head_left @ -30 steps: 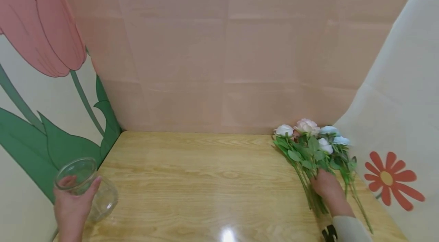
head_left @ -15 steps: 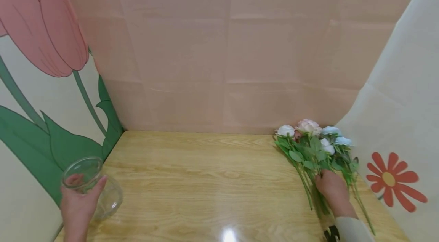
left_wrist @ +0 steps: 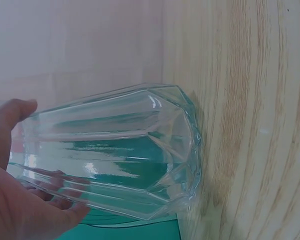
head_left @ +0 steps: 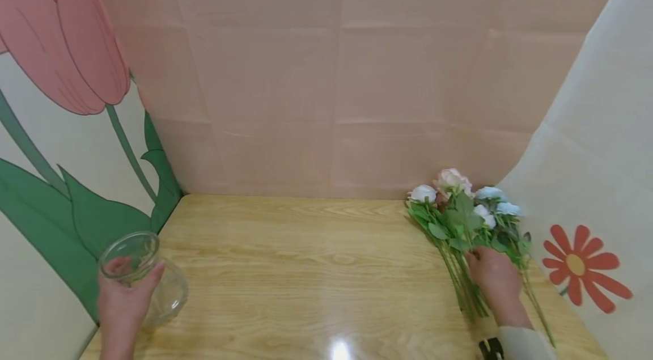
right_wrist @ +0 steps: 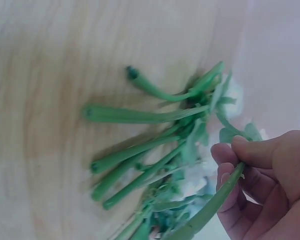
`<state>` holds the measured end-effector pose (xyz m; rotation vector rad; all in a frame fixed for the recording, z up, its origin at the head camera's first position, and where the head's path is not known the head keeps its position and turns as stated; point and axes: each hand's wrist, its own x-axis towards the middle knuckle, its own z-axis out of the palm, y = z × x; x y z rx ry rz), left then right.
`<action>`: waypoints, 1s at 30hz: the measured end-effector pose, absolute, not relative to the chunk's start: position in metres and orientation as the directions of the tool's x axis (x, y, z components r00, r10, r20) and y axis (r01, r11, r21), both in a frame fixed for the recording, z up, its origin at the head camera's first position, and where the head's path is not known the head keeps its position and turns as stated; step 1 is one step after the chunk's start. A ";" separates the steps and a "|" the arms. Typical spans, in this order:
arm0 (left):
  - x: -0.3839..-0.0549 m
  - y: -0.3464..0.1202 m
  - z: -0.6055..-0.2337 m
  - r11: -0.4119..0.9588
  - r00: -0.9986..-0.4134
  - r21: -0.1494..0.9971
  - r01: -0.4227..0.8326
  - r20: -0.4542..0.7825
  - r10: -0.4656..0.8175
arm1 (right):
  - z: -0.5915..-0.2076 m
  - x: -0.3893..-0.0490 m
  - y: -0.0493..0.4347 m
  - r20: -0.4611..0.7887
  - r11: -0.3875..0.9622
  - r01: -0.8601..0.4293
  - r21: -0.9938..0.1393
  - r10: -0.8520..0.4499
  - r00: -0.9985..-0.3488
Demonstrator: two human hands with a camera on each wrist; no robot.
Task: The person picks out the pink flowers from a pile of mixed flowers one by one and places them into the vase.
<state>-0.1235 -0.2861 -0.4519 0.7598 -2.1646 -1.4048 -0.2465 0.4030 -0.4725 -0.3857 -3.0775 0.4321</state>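
At the left of the head view my left hand [head_left: 122, 303] grips a clear glass vase [head_left: 170, 292] near its rim, thumb on one side and fingers on the other. In the left wrist view the faceted base of the vase [left_wrist: 160, 150] meets the wooden tabletop, and nothing shows inside it. Over at the right, my right hand [head_left: 494, 278] pinches the green stem [right_wrist: 205, 215] of one flower between thumb and fingers. This stem is lifted off the others in the right wrist view. A pale pink flower [head_left: 453, 181] stands slightly above the bunch.
Under the right hand lie several more flowers, among them a white flower [head_left: 422, 194] and a light blue flower [head_left: 491, 193], with cut stems [right_wrist: 130, 155] toward me. A wooden table [head_left: 306, 269] spans between the hands. Printed cloths [head_left: 586, 178] border the sides, a plain backdrop [head_left: 326, 76] the back.
The pink flower has risen a little out of the bunch with my right hand. My left hand and the vase have shifted slightly to the right.
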 end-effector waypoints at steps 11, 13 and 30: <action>-0.122 -0.278 -0.451 0.377 -0.763 0.907 -0.187 0.108 -0.638 | -0.457 -0.230 0.369 0.168 0.966 0.069 -0.249 0.114 -0.979; -0.123 -0.277 -0.451 0.381 -0.766 0.905 -0.188 0.107 -0.634 | -0.453 -0.229 0.362 0.145 0.962 0.073 -0.261 0.114 -0.983; -0.124 -0.271 -0.451 0.383 -0.796 0.902 -0.197 0.081 -0.600 | -0.453 -0.230 0.317 0.062 0.940 0.048 -0.337 0.073 -0.995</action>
